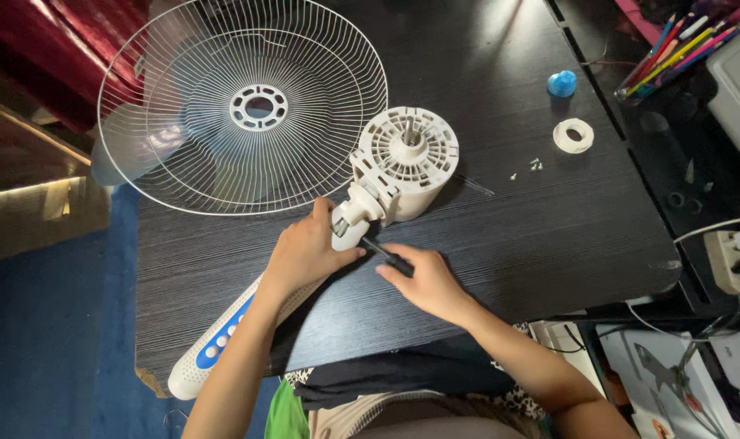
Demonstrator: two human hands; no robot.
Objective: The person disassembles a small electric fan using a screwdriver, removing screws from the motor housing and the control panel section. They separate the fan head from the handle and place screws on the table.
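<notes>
A white fan motor housing [407,162] with its bare shaft pointing up lies on the dark table [549,228]. Its neck joins a white stand arm with a blue button panel [224,337] that runs down to the left. My left hand [305,252] grips the neck joint just below the housing. My right hand [423,280] holds a black-handled screwdriver [386,256], its tip pointing at the joint beside my left thumb.
A white wire fan guard [244,106] lies at the table's back left. A blue cap [562,83], a white ring nut [572,135] and a few small screws [533,167] sit at the right. A holder of coloured pencils [679,49] and a power strip [732,260] are further right.
</notes>
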